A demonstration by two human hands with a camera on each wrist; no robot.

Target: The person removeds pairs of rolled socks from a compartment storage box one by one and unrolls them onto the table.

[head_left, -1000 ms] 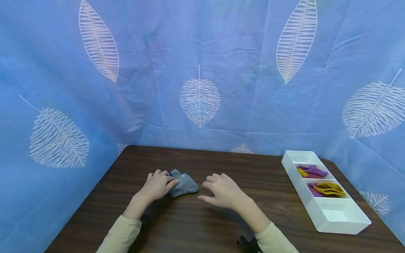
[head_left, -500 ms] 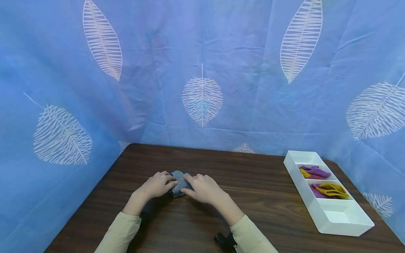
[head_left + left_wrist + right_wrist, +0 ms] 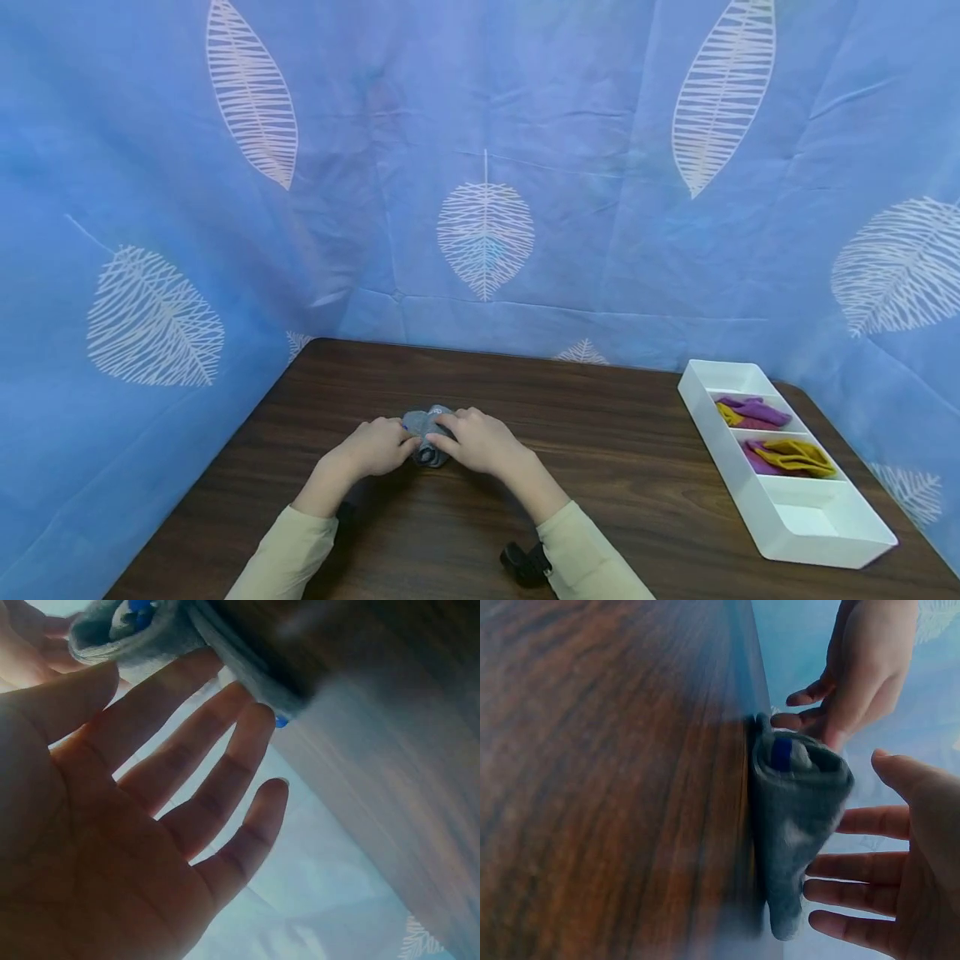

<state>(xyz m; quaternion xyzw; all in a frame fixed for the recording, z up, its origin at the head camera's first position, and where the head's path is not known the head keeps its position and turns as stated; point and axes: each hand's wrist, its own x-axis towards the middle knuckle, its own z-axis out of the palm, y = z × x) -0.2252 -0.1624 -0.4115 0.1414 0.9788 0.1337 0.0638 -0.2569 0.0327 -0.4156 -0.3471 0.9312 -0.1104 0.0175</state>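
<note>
A grey sock [image 3: 423,423] with small white and blue patches lies on the dark wood table, folded into a loose roll. The right wrist view looks into the open end of the sock [image 3: 799,799]; the other end tapers. My left hand [image 3: 372,447] is at its left side, fingertips against the cloth; in the left wrist view the fingers of this hand [image 3: 150,795] are spread and nearly straight. From the right, my right hand [image 3: 480,442] touches the sock with extended fingers. Its thumb stands off the cloth in the right wrist view, where the fingers' contact is partly hidden.
A white divided tray [image 3: 757,517] stands at the table's right. One compartment holds purple, yellow and reddish cloth [image 3: 753,411]; another holds mustard and purple cloth [image 3: 798,457]. A blue leaf-print curtain [image 3: 570,250] surrounds the table [image 3: 615,467] at the back and sides.
My right hand has moved left onto the sock. The sock, flatter and spread to the right a second ago, is now bunched into a shorter roll between both hands. The left hand has stayed nearly in place.
</note>
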